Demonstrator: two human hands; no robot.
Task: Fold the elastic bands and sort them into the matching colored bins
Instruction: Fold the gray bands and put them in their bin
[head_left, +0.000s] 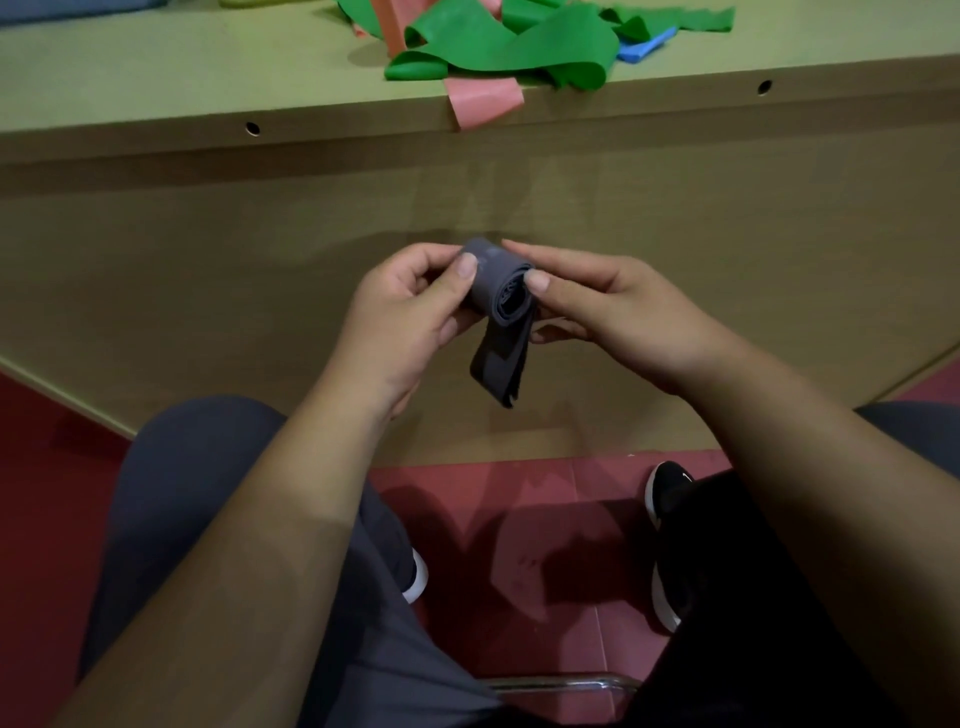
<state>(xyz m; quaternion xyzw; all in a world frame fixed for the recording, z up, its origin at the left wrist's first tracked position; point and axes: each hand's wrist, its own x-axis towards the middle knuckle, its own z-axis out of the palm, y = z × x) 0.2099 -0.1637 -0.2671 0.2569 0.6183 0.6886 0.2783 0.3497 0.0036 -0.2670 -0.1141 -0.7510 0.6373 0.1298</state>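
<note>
Grey stretchy elastic band (501, 306), rolled most of the way into a tight coil, held in the air in front of the front panel of the pale tan wooden table (156, 67), below the table's edge. Loose flat tail of the same band hanging straight down from the coil.

Left hand (400, 317) clamped on the roll: thumb on top, curled fingers underneath. Right hand (618, 317) also gripping it: thumb tip pressed against the open end of the coil, index finger stretched over the top, remaining fingers curled below. Both bare forearms reaching toward the table.

On the tabletop, close to its front edge: tangled heap of wide green rubber bands (519, 47). Among them a salmon-pink flat band (483, 101), one end drooping over the table's edge. Small light-blue band (644, 47) peeking out of the heap, farther back from that edge. Blue-grey object (78, 8) at the table's far left, cut off, too little shown to identify.

Below the table: red tiled floor (493, 499) and a black sneaker with a white sole (670, 493).
</note>
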